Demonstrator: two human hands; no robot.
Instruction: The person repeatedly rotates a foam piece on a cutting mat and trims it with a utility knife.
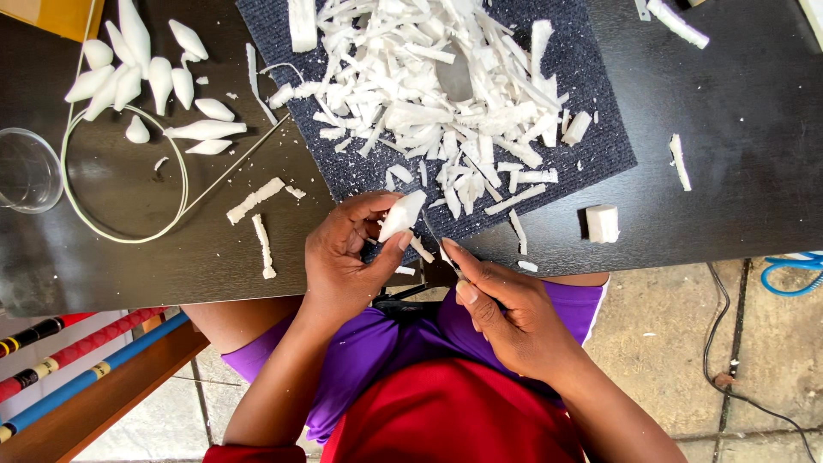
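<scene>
Shavings pile (pixel 446 94) covered the dark mat (pixel 600 146) just above both hands. Left hand (pixel 347 261) fingers pinched white foam piece (pixel 401 214); right hand (pixel 506 317) fingers pinched thin blade (pixel 435 238) beside it.

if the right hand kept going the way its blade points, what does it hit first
The right hand aims a thin blade up and left at the white piece pinched in the left hand. It would likely meet that piece first; depth is hard to judge.

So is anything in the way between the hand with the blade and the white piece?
Nothing visible. The right hand holds a thin blade just beside the white piece, which the left hand grips; only open space lies between them.
</scene>
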